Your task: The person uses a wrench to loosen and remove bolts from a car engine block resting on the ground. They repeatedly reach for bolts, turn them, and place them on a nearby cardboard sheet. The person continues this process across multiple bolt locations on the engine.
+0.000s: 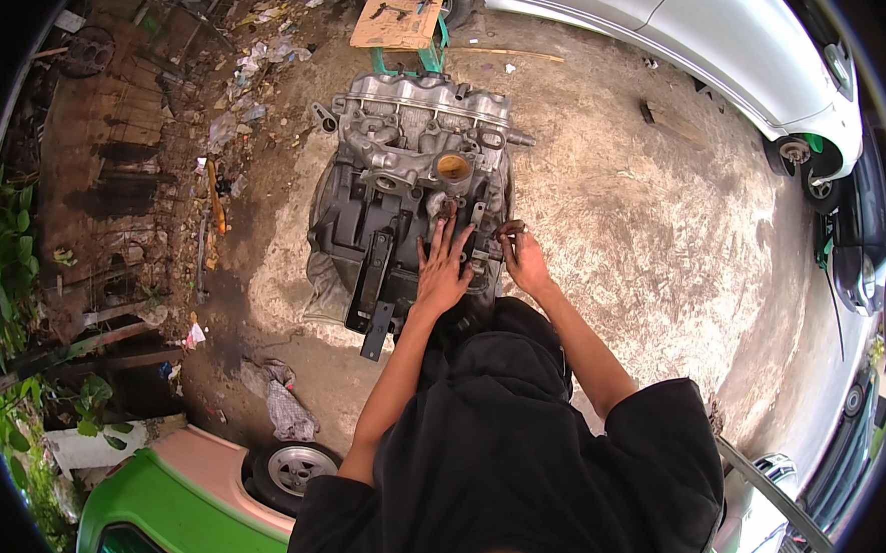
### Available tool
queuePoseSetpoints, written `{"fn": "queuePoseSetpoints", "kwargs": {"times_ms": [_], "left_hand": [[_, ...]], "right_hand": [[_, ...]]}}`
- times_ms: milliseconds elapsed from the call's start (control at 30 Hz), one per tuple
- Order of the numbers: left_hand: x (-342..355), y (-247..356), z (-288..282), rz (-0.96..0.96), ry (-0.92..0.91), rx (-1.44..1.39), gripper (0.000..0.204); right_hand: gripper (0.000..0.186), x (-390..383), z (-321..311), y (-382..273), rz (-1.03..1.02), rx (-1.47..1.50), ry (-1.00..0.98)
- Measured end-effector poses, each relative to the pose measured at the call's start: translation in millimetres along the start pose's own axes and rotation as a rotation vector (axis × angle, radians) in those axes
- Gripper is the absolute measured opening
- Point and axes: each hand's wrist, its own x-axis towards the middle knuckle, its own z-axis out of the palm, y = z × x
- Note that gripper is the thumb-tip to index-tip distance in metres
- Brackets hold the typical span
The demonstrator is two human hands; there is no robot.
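Observation:
A greasy car engine (427,100) sits on the concrete in front of me, its cast-metal cover at the far end. My left hand (446,265) lies on its near part with the fingers spread, just below a round intake opening (454,167). At the engine's right side is my right hand (524,256), its blackened fingers curled and pressed together against the edge. Whatever they pinch, if anything, is too small to make out. Left of my left hand, a black metal bracket (371,278) stands out toward me.
Behind the engine, a green stool (440,56) carries a cardboard sheet (401,24) with tools on it. A silver car (715,50) stands at the far right, a green car (180,508) at lower left. Litter (248,76) and a crumpled cloth (288,409) lie left.

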Motion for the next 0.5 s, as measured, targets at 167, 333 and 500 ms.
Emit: {"fn": "queuePoseSetpoints", "kwargs": {"times_ms": [167,333,500], "left_hand": [[0,1,-1,-0.003,-0.009,0.007,0.082],[0,1,-1,-0.006,-0.006,0.004,0.082],[0,3,-2,-0.017,-0.015,-0.003,0.08]], "right_hand": [[0.011,-1,0,1,0.057,0.017,-0.007],[0.017,-3,6,7,-0.073,-0.053,-0.039],[0.025,-3,7,17,0.094,0.109,-0.096]]}}
